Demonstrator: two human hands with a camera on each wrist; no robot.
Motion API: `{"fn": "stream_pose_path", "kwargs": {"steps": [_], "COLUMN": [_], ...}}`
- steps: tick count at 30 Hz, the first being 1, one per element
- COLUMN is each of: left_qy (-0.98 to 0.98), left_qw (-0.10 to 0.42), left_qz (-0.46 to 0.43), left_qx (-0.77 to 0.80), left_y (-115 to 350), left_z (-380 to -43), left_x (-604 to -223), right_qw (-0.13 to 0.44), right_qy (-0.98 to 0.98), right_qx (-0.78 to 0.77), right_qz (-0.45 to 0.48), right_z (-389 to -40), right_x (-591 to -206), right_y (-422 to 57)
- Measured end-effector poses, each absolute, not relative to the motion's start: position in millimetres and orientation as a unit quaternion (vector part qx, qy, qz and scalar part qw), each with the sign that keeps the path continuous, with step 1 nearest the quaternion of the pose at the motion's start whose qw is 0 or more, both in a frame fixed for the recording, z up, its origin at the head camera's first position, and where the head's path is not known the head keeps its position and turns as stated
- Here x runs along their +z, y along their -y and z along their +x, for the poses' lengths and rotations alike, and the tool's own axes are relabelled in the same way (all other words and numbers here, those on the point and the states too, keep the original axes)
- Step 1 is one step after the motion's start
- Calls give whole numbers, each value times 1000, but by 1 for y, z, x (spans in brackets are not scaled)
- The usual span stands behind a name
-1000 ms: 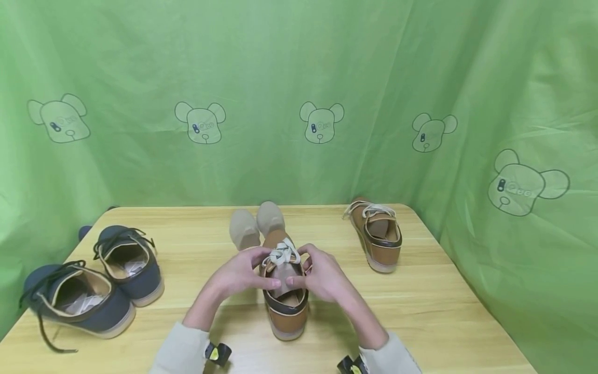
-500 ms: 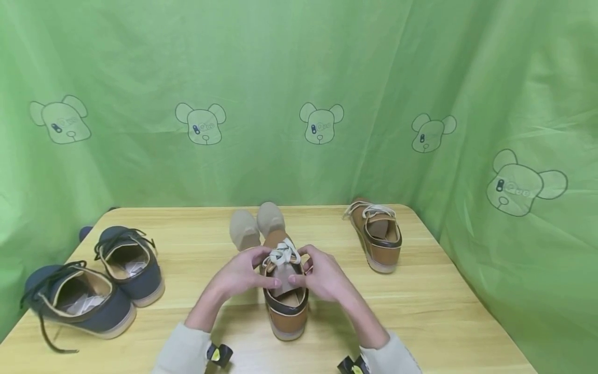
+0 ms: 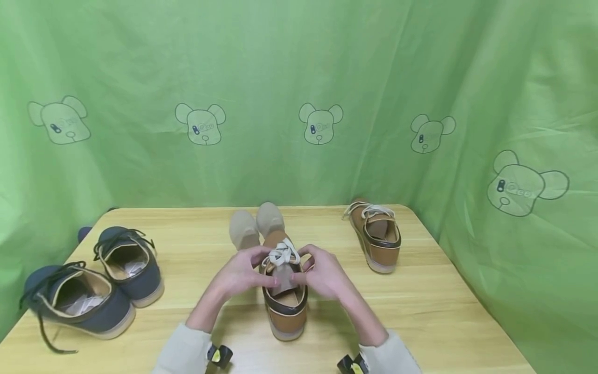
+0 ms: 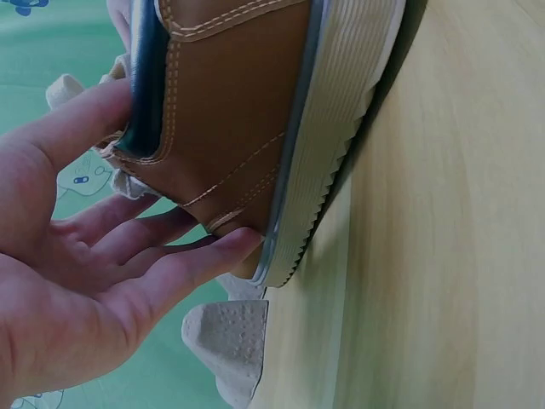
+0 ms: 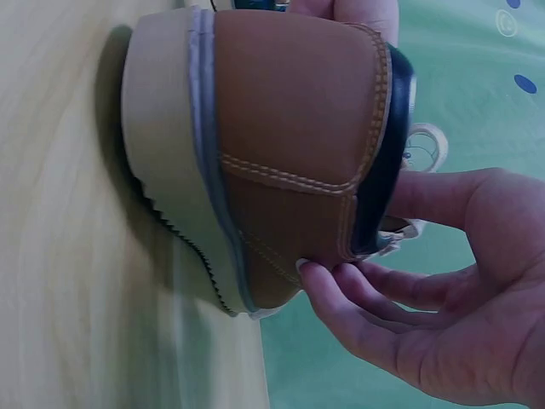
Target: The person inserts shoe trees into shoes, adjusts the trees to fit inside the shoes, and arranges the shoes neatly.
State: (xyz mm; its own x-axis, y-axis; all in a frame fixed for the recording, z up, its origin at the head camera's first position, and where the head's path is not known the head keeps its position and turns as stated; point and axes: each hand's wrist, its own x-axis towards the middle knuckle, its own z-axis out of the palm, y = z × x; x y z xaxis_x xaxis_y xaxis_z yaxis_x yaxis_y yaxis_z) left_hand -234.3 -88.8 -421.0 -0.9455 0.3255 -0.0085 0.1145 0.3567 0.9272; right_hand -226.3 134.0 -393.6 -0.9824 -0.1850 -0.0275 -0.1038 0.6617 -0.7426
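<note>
free: table (image 3: 335, 235) between right grip (image 3: 322, 272) and outer brown shoe (image 3: 385, 253) | ahead, blocked: grey forms (image 3: 244, 228) | left, blocked: navy shoes (image 3: 111, 307)

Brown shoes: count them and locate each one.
2: the near brown shoe, between the left hand and right hand; the far brown shoe, toward the back right of the table.

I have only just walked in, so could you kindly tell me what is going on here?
Someone's left hand and right hand hold a brown shoe from both sides, thumbs at its tongue behind the white laces. It stands on the table, toe pointing away. Another brown shoe stands to the right, two dark blue shoes to the left, and two grey rounded pieces lie farther back.
</note>
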Motion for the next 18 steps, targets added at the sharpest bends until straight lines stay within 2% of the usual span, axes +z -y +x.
{"fn": "stream_pose_path", "kwargs": {"steps": [9,18], "left_qy": [-839,-841], "left_qw": [59,70], "left_qz": [124,120], "left_qx": [527,523], "left_y": [83,83], "left_z": [-234,-233], "left_x": [-422,-420], "right_qw": [27,34], "right_qy": [-910,-914], "right_qx": [-407,-396], "right_qz": [-76,-85], "right_z": [-229,-226], "right_x": [-401,-397], "right_y": [-131,-132]}}
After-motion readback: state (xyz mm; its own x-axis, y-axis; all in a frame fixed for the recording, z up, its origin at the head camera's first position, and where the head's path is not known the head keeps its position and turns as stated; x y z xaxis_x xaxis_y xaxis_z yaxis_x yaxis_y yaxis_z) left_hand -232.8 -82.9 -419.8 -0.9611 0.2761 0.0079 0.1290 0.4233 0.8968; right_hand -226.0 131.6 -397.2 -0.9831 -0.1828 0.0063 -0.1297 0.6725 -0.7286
